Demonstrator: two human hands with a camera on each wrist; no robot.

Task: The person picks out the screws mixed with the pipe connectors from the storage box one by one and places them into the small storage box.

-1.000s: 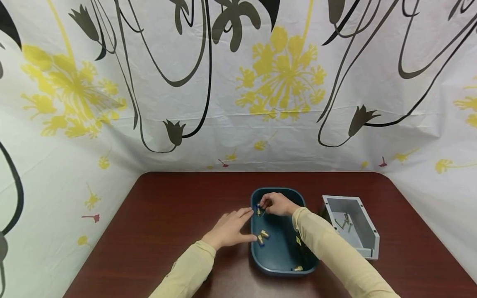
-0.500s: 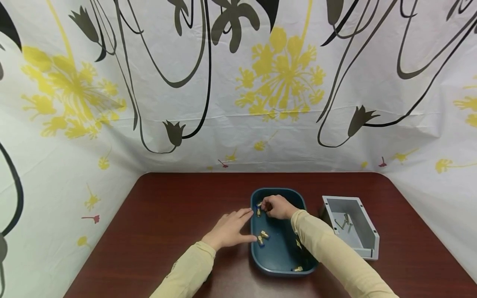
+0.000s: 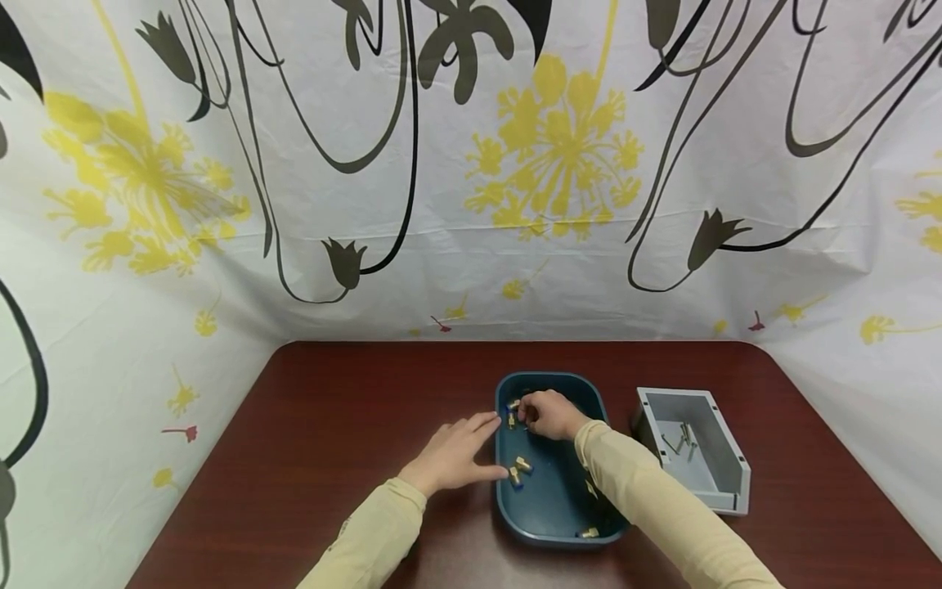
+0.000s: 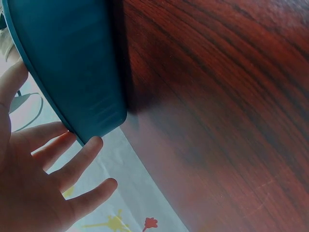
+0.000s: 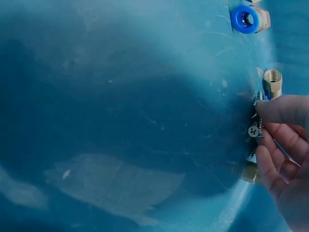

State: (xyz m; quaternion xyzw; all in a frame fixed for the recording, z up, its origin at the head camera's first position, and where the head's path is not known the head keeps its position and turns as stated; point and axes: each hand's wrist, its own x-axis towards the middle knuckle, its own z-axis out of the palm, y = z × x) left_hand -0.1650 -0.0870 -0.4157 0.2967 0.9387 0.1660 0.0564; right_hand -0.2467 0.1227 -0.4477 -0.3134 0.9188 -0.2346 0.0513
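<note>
A dark blue tray [image 3: 545,541] stands on the table, with several brass push-fit fittings with blue collars, such as this fitting [image 3: 523,465], lying inside it. My left hand [image 3: 456,455] has spread fingers and touches the tray's left rim; in the left wrist view its fingertips [image 4: 94,145] meet the tray's outside edge. Inside the tray's far left part, my right hand [image 3: 553,415] pinches small cross-head screws [image 5: 253,131] between thumb and curled fingers. How many it holds is partly hidden. A fitting [image 5: 273,83] lies just beside the thumb, and another fitting [image 5: 251,173] is below the fingers.
Right of the tray stands a grey open box [image 3: 724,501] holding several screws [image 3: 686,433]. The brown table [image 3: 353,425] ends at a white patterned cloth [image 3: 441,180] behind. The right forearm [image 3: 655,491] crosses over the tray's right rim.
My right hand has shifted slightly toward me inside the tray, and its fingers have drawn in. The left hand stays at the rim.
</note>
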